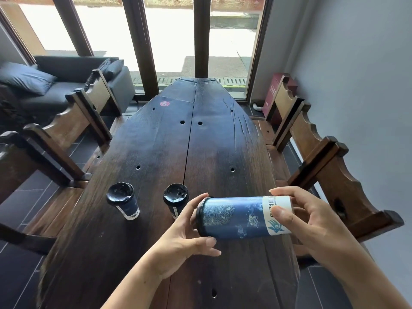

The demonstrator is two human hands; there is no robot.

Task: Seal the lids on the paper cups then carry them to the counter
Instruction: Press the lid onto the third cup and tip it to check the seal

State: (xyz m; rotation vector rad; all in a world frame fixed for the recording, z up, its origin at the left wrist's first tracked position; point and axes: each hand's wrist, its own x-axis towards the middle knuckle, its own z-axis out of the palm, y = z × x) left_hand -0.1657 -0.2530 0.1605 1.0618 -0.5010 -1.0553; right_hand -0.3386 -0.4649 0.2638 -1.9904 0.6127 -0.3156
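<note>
I hold a tall blue paper cup (236, 216) sideways above the dark wooden table (156, 152), its black lid pointing left. My left hand (187, 233) cups the lidded end, thumb and fingers curled round the lid's rim. My right hand (296, 217) grips the white-banded bottom end between thumb and fingers. Two more blue cups with black lids stand upright on the table to the left: one (123, 200) near the left edge, the other (175, 200) just beyond my left fingers, partly hidden by them.
Wooden high-backed chairs line both sides of the table, at the left (73, 130) and at the right (323, 166). A dark sofa (55, 85) sits at the far left before tall windows. A grey wall (361, 85) runs along the right.
</note>
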